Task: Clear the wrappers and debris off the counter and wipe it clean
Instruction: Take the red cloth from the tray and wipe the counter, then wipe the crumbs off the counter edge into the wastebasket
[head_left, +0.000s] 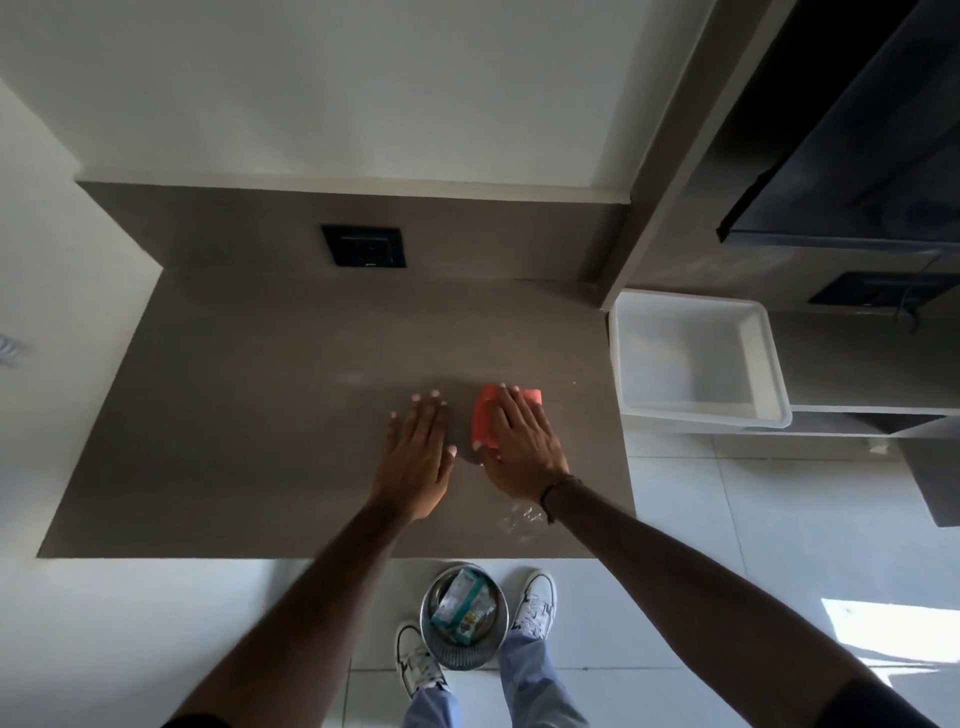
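The brown counter (234, 415) fills the middle of the head view. My right hand (522, 447) lies flat on a red cloth (485, 418), pressing it onto the counter right of centre. Just left of it, my left hand (418, 457) rests flat on the bare surface, fingers spread, holding nothing. A wet, shiny smear (519, 519) marks the counter near its front right corner, by my right wrist. On the floor between my shoes stands a metal bin (464, 656) holding wrappers (462, 605).
A white plastic tub (696, 358) sits to the right of the counter on a lower shelf. A black wall socket (363, 245) is set in the backsplash. Pale tiled floor (727, 545) lies in front and to the right.
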